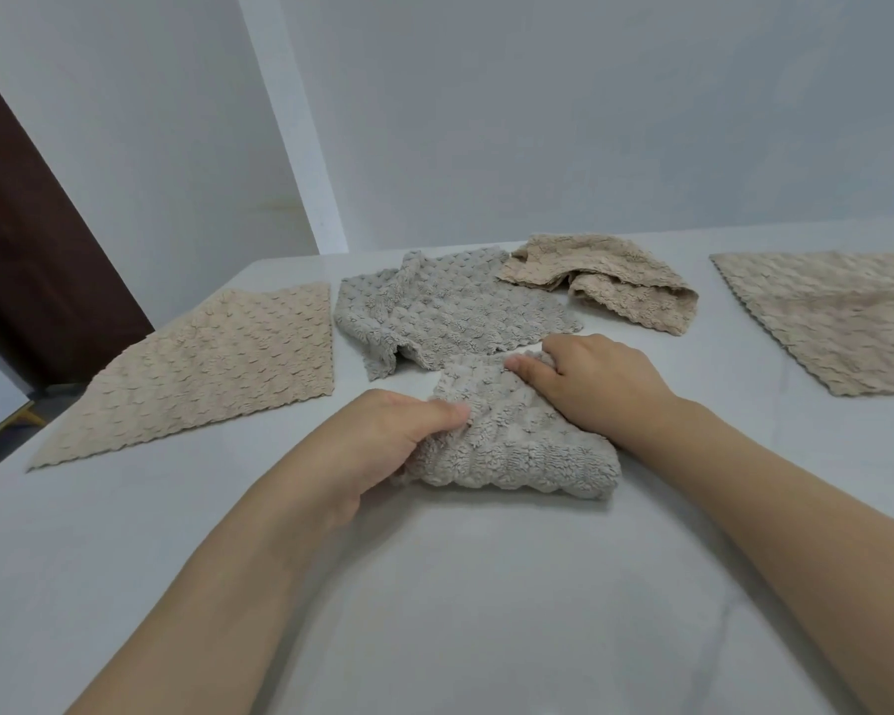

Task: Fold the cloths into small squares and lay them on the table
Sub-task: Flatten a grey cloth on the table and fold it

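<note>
A folded grey cloth on the worktop is gripped at its left edge by the left hand and pinched at its far corner by the right hand.

white table, grey cloths, beige cloths

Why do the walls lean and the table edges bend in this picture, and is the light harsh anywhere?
Head view: the wide-angle lens bends the table edges and tilts the wall corner. Light is soft and even, with faint shadows beneath the grey cloth gripped by the left hand and right hand; no glare, mild softness at the frame edges.
</note>
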### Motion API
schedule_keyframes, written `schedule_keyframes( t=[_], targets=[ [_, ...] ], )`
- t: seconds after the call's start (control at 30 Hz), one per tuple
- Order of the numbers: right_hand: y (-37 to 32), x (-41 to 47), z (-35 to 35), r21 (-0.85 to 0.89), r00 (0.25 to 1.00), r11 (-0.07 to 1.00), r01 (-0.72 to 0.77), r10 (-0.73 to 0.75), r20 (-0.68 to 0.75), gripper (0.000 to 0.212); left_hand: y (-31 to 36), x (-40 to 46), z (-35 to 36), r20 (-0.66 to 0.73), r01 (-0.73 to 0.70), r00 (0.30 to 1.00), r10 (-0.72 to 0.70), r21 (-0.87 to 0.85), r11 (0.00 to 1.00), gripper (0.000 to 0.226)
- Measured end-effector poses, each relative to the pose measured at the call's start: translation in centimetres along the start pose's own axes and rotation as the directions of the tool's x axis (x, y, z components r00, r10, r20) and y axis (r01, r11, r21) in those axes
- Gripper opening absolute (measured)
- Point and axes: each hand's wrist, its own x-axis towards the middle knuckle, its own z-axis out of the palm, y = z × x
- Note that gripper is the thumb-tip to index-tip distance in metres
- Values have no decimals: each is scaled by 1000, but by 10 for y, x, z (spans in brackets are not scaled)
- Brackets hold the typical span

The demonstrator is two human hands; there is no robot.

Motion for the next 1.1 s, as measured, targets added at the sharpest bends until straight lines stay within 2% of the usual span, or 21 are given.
schedule_keyframes(
  t=[0.07,0.17,0.27,0.37,0.47,0.57,0.7,0.83,0.9,0.97,1.0,1.07,1.1],
  targets=[
    [-1,0,-1,-1,1000,1000,-6,6,-2,49,0,-3,-3,35,8,999,-11,82,997,52],
    [-1,0,-2,4,1000,1000,-15,15,12,49,1,-6,-3,24,-20,1000,17,110,994,28],
    [-1,1,-2,3,999,1000,-27,27,21,49,3,-6,1,-5,-50,999,50,57,997,19],
    [-1,1,-4,7,998,999,-41,41,37,50,1,-4,-2,-4,-52,999,52,85,995,27],
    [-3,0,-5,-4,998,999,-41,42,47,51,-8,3,-9,-39,-8,999,17,237,971,34],
    [-3,0,-4,-31,996,999,-31,34,78,53,-13,5,-8,-147,75,989,-14,421,904,41],
    [-4,-3,-8,26,995,999,-28,26,100,56,-4,-3,-3,-208,85,976,59,622,778,45],
    [-3,-5,-12,46,991,999,23,-29,128,34,4,-9,-1,-217,116,974,68,731,673,38],
    [-1,-3,-11,67,990,998,-3,-7,139,29,6,-14,5,-274,114,937,217,827,550,24],
    [1,-1,-8,84,991,996,-26,15,130,30,6,-19,17,-242,23,862,445,896,443,23],
    [2,-1,-6,89,992,996,-30,19,124,30,5,-22,25,-155,-112,827,541,897,428,27],
    [3,-1,-6,122,994,992,-29,16,107,30,3,-27,44,71,-441,788,611,758,480,25],
    [3,-1,-6,132,995,991,-27,14,98,30,3,-29,52,131,-530,769,625,678,510,17]
  ],
)
